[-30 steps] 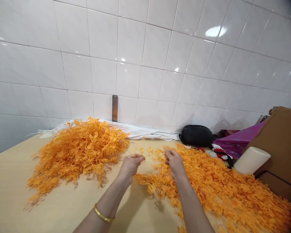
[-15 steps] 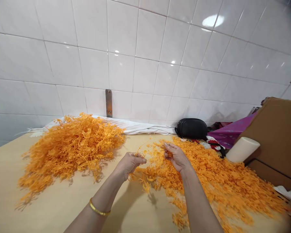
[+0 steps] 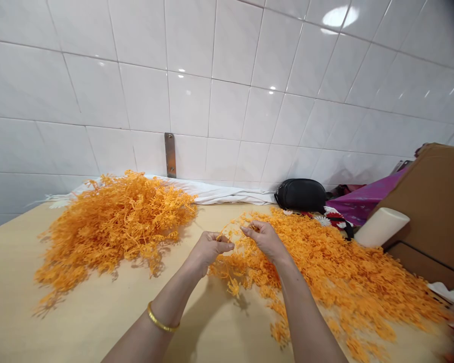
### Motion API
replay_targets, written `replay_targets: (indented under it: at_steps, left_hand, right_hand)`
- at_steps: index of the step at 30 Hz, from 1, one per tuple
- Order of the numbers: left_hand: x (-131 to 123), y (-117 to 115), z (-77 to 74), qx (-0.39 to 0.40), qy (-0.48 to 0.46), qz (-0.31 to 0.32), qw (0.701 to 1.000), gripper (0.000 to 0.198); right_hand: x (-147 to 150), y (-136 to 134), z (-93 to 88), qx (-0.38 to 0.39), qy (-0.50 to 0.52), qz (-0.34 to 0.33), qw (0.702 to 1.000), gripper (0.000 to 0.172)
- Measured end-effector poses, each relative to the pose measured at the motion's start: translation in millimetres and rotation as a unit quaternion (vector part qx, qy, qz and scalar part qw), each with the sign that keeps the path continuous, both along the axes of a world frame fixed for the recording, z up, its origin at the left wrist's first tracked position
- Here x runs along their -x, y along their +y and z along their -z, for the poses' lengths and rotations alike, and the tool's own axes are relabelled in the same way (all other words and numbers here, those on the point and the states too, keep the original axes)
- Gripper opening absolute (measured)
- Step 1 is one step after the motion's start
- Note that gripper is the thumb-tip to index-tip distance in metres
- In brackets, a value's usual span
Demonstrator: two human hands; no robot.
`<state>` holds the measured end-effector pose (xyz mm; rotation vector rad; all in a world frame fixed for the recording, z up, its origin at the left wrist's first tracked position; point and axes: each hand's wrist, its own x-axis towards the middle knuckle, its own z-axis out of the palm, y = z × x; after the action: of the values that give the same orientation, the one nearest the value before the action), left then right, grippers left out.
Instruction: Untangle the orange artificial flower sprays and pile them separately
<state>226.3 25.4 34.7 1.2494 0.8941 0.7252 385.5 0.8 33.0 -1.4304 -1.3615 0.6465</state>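
My left hand is closed in a pinch on the thin stem of an orange artificial flower sprig, whose lacy heads hang below the fingers. Close by on the right, the thumb and fingertips of my right hand are pinched together at an orange piece, beside a strand rising from the left hand. Exactly what lies between those right fingertips is too small to make out. A wide heap of loose orange flower pieces spreads under and beyond my right hand. To the left lies a bushy pile of orange sprigs.
Everything rests on a pale wooden table against a white tiled wall. At the back are a white cloth and a black pouch. On the right stand a cream roll, a purple cloth and a cardboard box.
My right hand has moved left and closer to my left hand, its fingertips now near the upper strand. My left hand keeps its pinch on the sprig. The view has shifted slightly.
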Motion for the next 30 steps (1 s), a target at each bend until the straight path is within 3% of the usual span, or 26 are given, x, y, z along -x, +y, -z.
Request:
replay_targets:
  at_steps: [4,6,7,11,17,20,23,24,26,28,30]
  left_hand:
    - [5,1,-4.7,-0.006,-0.013,-0.008,1.0,0.021]
    - [8,3,-6.0,-0.007,-0.007,-0.004,1.0,0.022]
    - [8,3,-5.4,-0.003,-0.002,0.007,1.0,0.022]
    - [6,3,1.9,0.029,0.021,0.097,0.995,0.019]
    - [3,0,5.5,0.035,0.027,0.129,0.991,0.026]
    - [2,0,7.2,0.028,0.045,0.121,0.991,0.024]
    - [2,0,7.6,0.013,0.055,0.102,0.993,0.019]
    - [2,0,6.6,0.011,0.056,0.093,0.994,0.018]
    - [4,1,3.4,0.011,0.056,0.075,0.996,0.017]
    - [7,3,0.6,0.015,0.049,0.057,0.997,0.016]
    - [8,6,0.3,0.025,0.033,0.039,0.998,0.016]
  right_hand:
    - [-18,4,6.0,-0.067,-0.04,0.193,0.978,0.032]
    - [-32,2,6.2,-0.073,0.027,0.266,0.961,0.033]
    - [-37,1,5.7,-0.062,0.084,0.27,0.957,0.031]
    - [-33,-2,2.1,0.021,0.251,0.144,0.957,0.024]
    - [-3,-8,-4.4,0.089,0.206,-0.125,0.966,0.022]
    - [8,-11,-7.3,0.105,0.146,-0.178,0.967,0.023]
    - [15,-8,-6.2,0.102,0.1,-0.184,0.973,0.017]
    - [15,-6,-4.8,0.087,0.102,-0.161,0.978,0.017]
    - [8,-2,-1.6,0.031,0.148,-0.05,0.987,0.019]
    - [-8,0,0.7,-0.024,0.227,0.09,0.969,0.022]
    - [-26,0,1.1,-0.046,0.287,0.168,0.942,0.025]
